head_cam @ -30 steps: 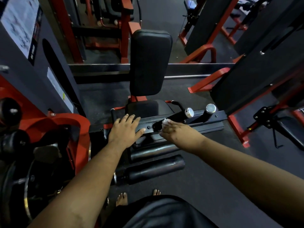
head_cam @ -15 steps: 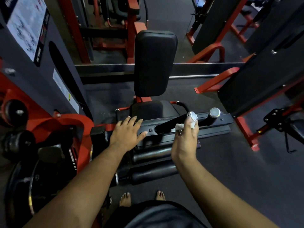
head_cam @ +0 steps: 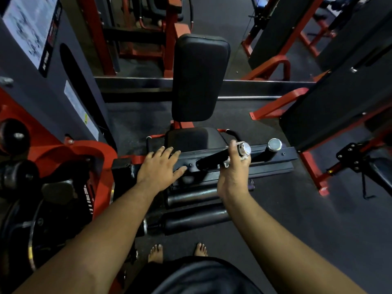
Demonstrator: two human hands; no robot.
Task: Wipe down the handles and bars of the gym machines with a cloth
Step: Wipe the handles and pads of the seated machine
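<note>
Head view: right hand (head_cam: 233, 175) clenched on white cloth (head_cam: 241, 153) around the near handle (head_cam: 214, 161) by its chrome cap (head_cam: 245, 147); left hand (head_cam: 161, 168) flat, released, on the black bar (head_cam: 269, 164). Risk: cloth is barely bunched, so it may slip off the end, and the far handle (head_cam: 273, 146) gets skipped.

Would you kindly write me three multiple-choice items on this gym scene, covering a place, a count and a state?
1. Where does the left hand rest?
A. on the black crossbar
B. on the backrest
C. on the floor

2. How many chrome-capped handles stick up from the crossbar?
A. one
B. two
C. four

3. What is the right hand doing?
A. hanging free
B. gripping a handle with the white cloth
C. pressing the seat

Answers: 1 A, its fingers lie spread on the bar. 2 B, the near handle and the far handle. 3 B, cloth shows between fingers and handle.
</note>
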